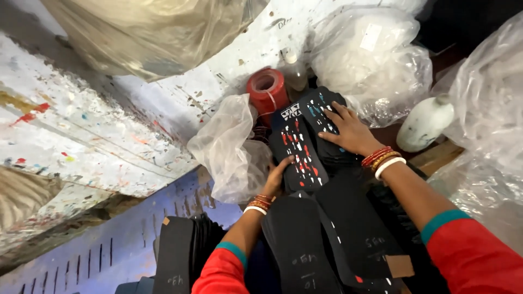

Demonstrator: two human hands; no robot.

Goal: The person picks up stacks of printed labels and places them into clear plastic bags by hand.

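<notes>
A red tape roll (267, 90) stands at the paint-spattered wall (98, 130). Just left of it slumps a crumpled clear bag (229, 147); right of it, a stuffed plastic bag (370, 60), then a white bottle (424, 124).

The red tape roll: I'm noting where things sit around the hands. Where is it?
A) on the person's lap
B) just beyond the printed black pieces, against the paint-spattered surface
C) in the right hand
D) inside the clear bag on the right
B: the red tape roll stands just past the far end of the printed black pieces, against the paint-spattered surface; the right hand lies flat on the pieces, not on the roll.
</notes>
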